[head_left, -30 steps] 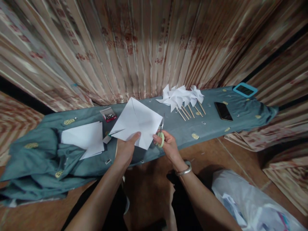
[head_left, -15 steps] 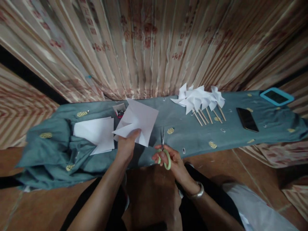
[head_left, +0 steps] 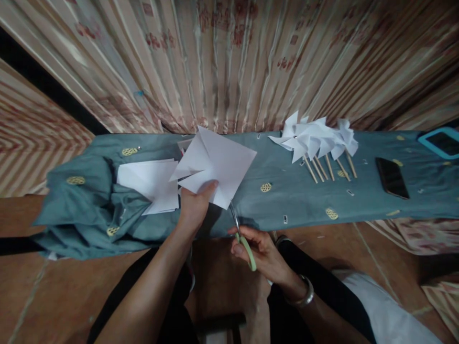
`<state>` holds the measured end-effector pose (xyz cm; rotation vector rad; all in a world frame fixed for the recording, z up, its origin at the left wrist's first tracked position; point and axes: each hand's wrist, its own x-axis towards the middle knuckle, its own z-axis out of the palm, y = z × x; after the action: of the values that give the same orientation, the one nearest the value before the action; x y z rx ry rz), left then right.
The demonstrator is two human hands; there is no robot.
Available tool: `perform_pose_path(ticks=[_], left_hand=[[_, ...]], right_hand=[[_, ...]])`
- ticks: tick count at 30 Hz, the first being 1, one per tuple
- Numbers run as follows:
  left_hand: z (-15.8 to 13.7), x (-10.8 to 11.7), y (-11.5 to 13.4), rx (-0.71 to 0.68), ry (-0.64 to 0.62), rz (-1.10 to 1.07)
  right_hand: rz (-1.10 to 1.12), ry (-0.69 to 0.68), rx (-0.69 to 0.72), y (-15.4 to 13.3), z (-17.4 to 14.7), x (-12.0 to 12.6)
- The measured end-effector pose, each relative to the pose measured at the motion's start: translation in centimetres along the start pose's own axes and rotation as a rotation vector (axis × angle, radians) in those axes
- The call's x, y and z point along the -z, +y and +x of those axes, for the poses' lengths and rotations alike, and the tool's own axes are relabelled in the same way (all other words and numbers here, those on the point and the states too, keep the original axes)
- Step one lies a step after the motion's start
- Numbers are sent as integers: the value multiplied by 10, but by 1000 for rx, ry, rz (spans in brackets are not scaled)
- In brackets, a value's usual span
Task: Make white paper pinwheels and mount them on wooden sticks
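My left hand point(head_left: 196, 200) grips a white paper square point(head_left: 225, 160) near its lower edge, thumb on top. A slit runs into the sheet from its left corner. In my right hand point(head_left: 260, 251) are scissors point(head_left: 245, 248) with pale green handles. Their blade tips point up at the paper's lower right corner, close to it or touching; I cannot tell which. To the left of the held square lies a stack of white paper point(head_left: 154, 179), partly under a fold of cloth. A small box point(head_left: 183, 145) is mostly hidden behind the sheet.
Several white paper pinwheels point(head_left: 319, 136) on wooden sticks lie at the back right of the cloth-covered table point(head_left: 304, 203). Farther right are a black phone point(head_left: 392, 177) and a blue-framed device point(head_left: 439, 143). A patterned curtain point(head_left: 229, 67) hangs along the table's far side.
The scissors have turned and tilted toward the paper's lower corner. The left hand has shifted the sheet slightly, opening the slit to view. The whole view has also moved.
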<state>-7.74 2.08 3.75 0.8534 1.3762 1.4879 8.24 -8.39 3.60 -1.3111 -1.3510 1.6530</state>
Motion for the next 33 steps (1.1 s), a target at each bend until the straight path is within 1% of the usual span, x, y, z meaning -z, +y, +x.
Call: perform_pose_path(ticks=[4,8,15,20,33], left_hand=[[3,-1,-5,-3,-3,25],[3,-5,-8,-37,-35,42],[-3,-13,-8,-26,-57,60],[-4,-14,-11,-25,-76,92],[-7,-16,-11,-12,-92,66]], right_hand=[[7,-37,8,0,-2,1],[29,-52,-8,2,-3,3],[101,-35,-2,3,-4,6],[102,-28,-24,2,-5,6],[123,-11,-45,2,-4,6]])
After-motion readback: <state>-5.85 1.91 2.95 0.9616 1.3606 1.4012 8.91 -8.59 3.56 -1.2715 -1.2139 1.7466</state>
